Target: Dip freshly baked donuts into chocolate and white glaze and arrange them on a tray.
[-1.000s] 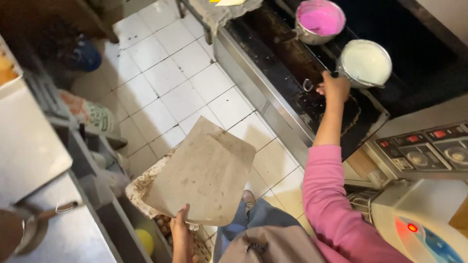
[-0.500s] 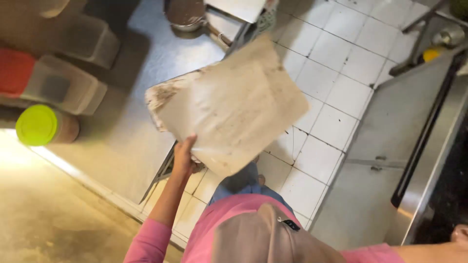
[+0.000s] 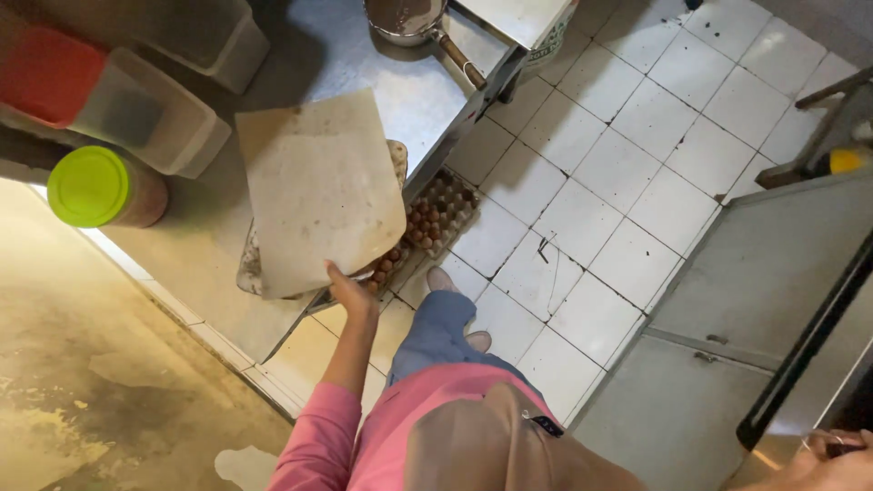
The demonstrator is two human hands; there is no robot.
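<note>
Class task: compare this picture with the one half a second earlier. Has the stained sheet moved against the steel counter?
Yes. The stained sheet in the left hand has come down toward the steel counter, and now covers part of the egg tray.

Right hand cut off at btm-right edge, grip unclear. Pan cropped at top. Egg tray partly hidden under table edge & sheet.

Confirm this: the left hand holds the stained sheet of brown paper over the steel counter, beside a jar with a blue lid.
Not quite. The head view shows the left hand holding the stained brown paper sheet over the steel counter, but the jar's lid is bright green.
</note>
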